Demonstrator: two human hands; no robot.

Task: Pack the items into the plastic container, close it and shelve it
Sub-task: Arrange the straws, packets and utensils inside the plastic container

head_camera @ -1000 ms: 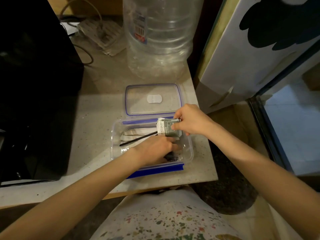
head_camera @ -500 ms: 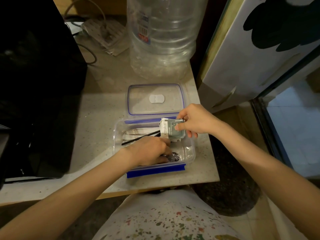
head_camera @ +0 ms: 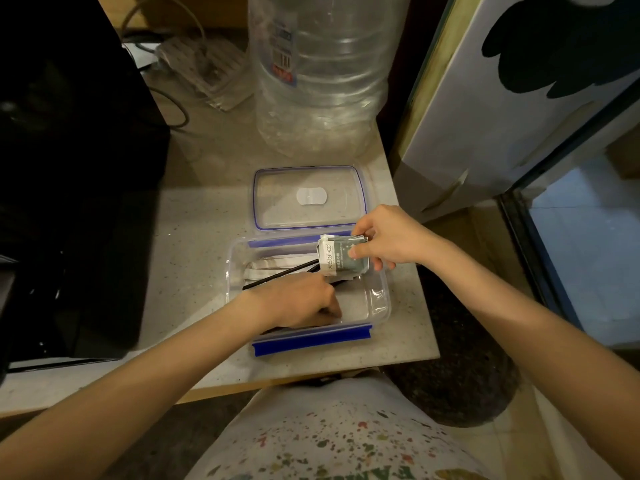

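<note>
One clear rectangular plastic container (head_camera: pixel 377 299) with blue clips sits open on the pale speckled desk (head_camera: pixel 194 244), its one clear blue-rimmed lid (head_camera: pixel 308 199) lying flat just behind it. Two bare hands work over the container. The right hand (head_camera: pixel 384 237) pinches one small green-and-white packet (head_camera: pixel 343 259) between thumb and fingers, holding it above the container's far right corner. The left hand (head_camera: pixel 301 299) reaches down inside the container with fingers curled; whether it grips anything cannot be told. Inside the container lie a few pale flat sachets (head_camera: pixel 273 268), their count unclear, and one thin black stick (head_camera: pixel 277 278) slanting across them toward the left wall. The container's right half shows bare clear floor. Behind the lid stands one large clear plastic water bottle (head_camera: pixel 322 77). Left of the container stands one tall black box-shaped appliance (head_camera: pixel 69 168). A white panel with a black shape (head_camera: pixel 519 81) leans to the container's right.
</note>
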